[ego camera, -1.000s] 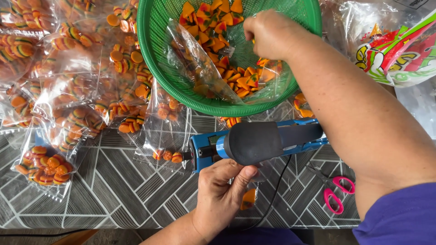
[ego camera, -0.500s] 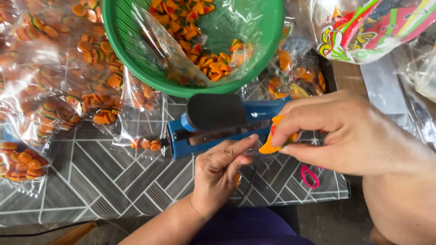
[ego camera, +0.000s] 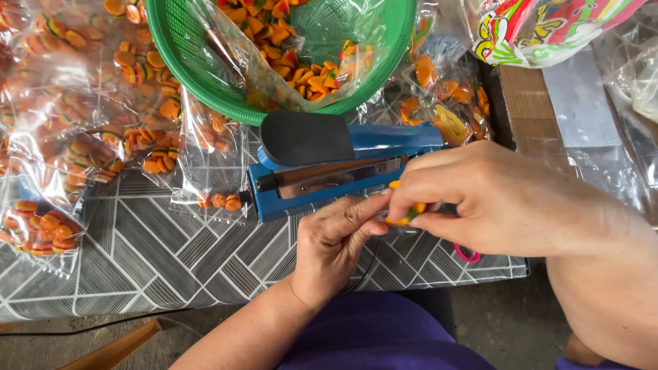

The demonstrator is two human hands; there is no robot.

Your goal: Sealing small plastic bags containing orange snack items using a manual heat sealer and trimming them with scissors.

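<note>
- Fingers of my right hand [ego camera: 493, 199] pinch orange candies [ego camera: 404, 216]; left hand [ego camera: 336, 240] fingers touch them too.
- Blue heat sealer [ego camera: 329, 171] sits behind; green basket [ego camera: 185, 62] above; clear candy bags [ego camera: 68, 103] left.

**Bare hands and forearms, purple clothing**

Two bare hands in view, left hand [ego camera: 336, 240] and right hand [ego camera: 493, 199], no gloves, no rings, no watch or bracelet visible on either wrist. Fingernails short and unpainted where visible. Forearms uncovered to the frame edge, the left one slimmer in view, the right one broad and close to the camera. No sleeve reaching either forearm. Purple garment [ego camera: 377, 342] at the bottom of the view, plain fabric with no visible print or pattern, smooth and softly creased. Second small patch of the same purple at the bottom right corner. Nothing else of the body visible.
</note>
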